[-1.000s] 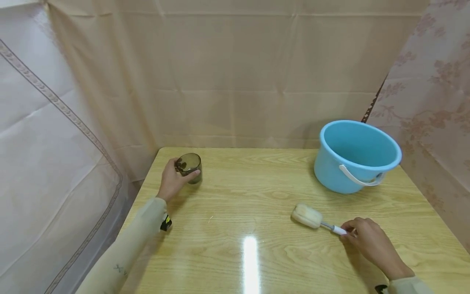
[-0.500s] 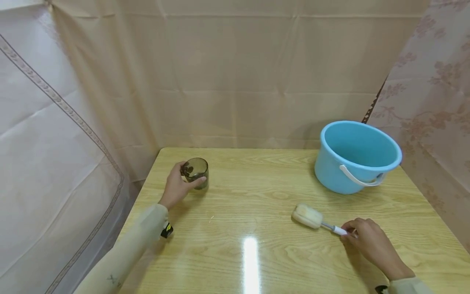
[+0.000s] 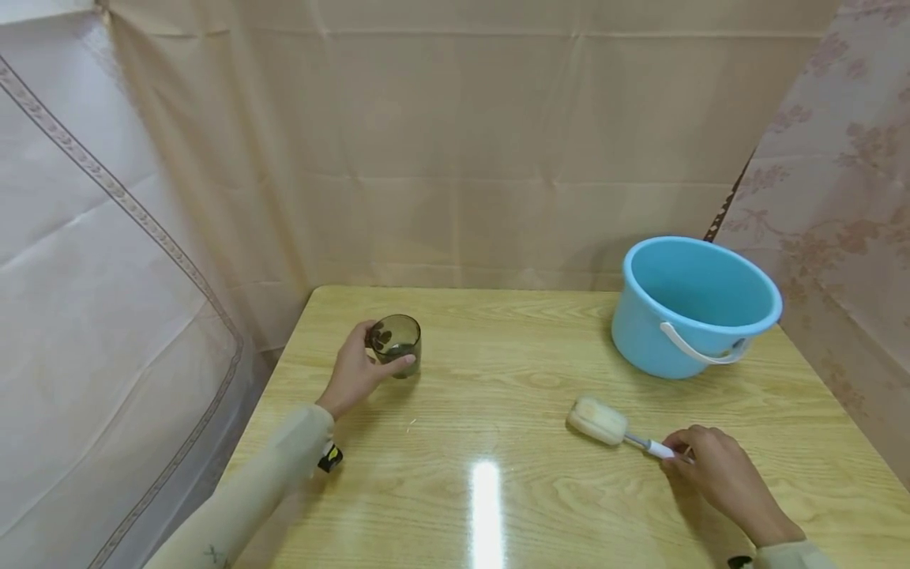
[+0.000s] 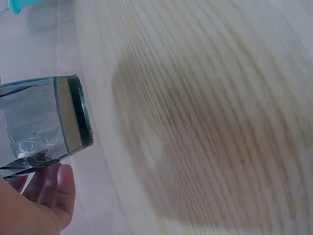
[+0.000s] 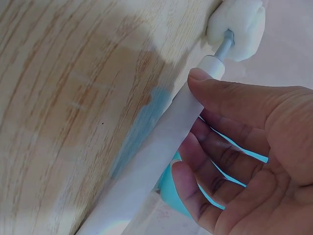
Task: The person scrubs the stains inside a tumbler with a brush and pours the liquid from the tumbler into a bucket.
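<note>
My left hand grips a dark, see-through glass mug, thumb along its near side and fingers at the back left. The mug is upright, with its open rim facing up. In the left wrist view the base of the mug stands out past my curled fingers. On the right, my right hand pinches the white handle of a sponge bottle brush. Its pale sponge head lies on the table, pointing left. The right wrist view shows my thumb on the white handle, with fingers underneath.
A light blue bucket with a white carry handle stands at the back right, beyond the brush. The wood-grain table ends at a beige cloth behind. White cloth hangs at the left, and patterned cloth at the right.
My left hand has carried the mug to the right and a little nearer to me. The right hand and the bottle brush stay almost where they were.
</note>
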`<state>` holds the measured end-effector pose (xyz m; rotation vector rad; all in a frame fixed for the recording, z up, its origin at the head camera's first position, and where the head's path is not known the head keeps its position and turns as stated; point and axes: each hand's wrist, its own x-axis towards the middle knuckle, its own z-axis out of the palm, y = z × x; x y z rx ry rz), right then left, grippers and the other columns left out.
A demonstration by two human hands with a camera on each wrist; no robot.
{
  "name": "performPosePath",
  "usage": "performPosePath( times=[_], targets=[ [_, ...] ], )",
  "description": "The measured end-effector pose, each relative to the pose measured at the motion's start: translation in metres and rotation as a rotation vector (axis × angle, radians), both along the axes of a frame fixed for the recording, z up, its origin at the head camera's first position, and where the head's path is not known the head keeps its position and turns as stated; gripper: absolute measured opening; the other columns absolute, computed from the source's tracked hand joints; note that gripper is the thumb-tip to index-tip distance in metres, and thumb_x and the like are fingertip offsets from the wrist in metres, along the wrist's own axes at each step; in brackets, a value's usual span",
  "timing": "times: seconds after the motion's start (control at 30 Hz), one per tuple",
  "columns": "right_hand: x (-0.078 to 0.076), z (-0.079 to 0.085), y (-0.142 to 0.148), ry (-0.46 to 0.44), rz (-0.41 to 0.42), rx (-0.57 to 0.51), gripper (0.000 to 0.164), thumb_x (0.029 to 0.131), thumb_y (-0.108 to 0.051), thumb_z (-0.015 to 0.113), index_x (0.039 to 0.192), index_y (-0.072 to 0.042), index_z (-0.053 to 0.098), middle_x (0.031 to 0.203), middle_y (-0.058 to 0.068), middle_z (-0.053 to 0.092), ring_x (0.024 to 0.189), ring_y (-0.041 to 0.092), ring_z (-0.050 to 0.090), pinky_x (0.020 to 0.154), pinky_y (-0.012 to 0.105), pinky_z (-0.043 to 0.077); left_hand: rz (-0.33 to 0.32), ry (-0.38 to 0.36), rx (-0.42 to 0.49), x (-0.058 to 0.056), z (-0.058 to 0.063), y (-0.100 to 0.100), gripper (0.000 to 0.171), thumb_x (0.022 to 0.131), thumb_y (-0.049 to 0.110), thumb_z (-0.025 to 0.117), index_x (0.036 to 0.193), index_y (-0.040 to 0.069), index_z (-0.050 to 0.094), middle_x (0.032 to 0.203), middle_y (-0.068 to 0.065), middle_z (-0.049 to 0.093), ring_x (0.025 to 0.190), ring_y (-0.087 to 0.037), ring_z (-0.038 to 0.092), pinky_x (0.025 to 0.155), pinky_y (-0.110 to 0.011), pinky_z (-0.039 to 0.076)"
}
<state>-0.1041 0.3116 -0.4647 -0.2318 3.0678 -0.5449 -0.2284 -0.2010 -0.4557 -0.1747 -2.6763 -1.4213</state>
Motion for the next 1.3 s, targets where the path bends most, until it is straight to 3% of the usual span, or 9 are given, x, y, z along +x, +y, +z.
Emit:
performPosePath(
  times=[0.2, 0.37, 0.63, 1.13, 1.3],
  targets=[
    [-0.001, 0.001, 0.002, 0.0, 0.001, -0.006, 0.012, 0.073, -0.012, 0.081, 0.081, -0.013, 0.072, 0.076, -0.004, 0.061, 0.068, 0.012, 0.052, 0.059, 0.032, 0.042, -0.028, -0.002, 0.01, 0.007, 0.0, 0.009, 0.095, 0.066, 0.061, 0.078, 0.139, 0.014, 0.039, 0.125, -0.002, 0.049, 0.105, -0.022, 0.051, 0.078, -0.038, 0.047],
    [0.001, -0.002, 0.002, 0.001, 0.002, -0.014, 0.013, 0.072, -0.011, 0.081, 0.081, -0.013, 0.072, 0.075, -0.005, 0.061, 0.068, 0.012, 0.051, 0.059, 0.032, 0.042, -0.052, -0.012, 0.004, 0.015, -0.001, 0.016, 0.093, 0.064, 0.062, 0.079, 0.136, 0.016, 0.041, 0.122, 0.002, 0.051, 0.106, -0.018, 0.051, 0.08, -0.038, 0.047],
    [0.002, -0.003, 0.001, 0.019, 0.002, -0.018, 0.013, 0.072, -0.01, 0.082, 0.08, -0.014, 0.072, 0.074, -0.005, 0.06, 0.068, 0.012, 0.051, 0.06, 0.032, 0.042, -0.097, 0.029, -0.003, 0.028, 0.0, 0.026, 0.092, 0.064, 0.059, 0.081, 0.135, 0.014, 0.042, 0.12, 0.001, 0.051, 0.106, -0.019, 0.051, 0.083, -0.045, 0.047],
    [0.001, -0.003, 0.002, 0.003, -0.008, -0.017, 0.013, 0.072, -0.011, 0.082, 0.081, -0.013, 0.072, 0.075, -0.005, 0.06, 0.068, 0.013, 0.051, 0.059, 0.033, 0.042, -0.159, 0.038, -0.021, 0.043, 0.004, 0.041, 0.087, 0.067, 0.05, 0.083, 0.136, 0.015, 0.042, 0.123, 0.002, 0.051, 0.108, -0.019, 0.052, 0.082, -0.038, 0.047],
    [0.001, -0.003, 0.002, -0.006, -0.011, -0.022, 0.014, 0.072, -0.012, 0.082, 0.082, -0.012, 0.072, 0.077, -0.004, 0.062, 0.069, 0.013, 0.052, 0.06, 0.034, 0.043, -0.159, 0.022, -0.034, 0.047, 0.003, 0.045, 0.089, 0.066, 0.055, 0.082, 0.136, 0.016, 0.042, 0.123, 0.004, 0.051, 0.107, -0.016, 0.052, 0.083, -0.038, 0.047]
  ],
)
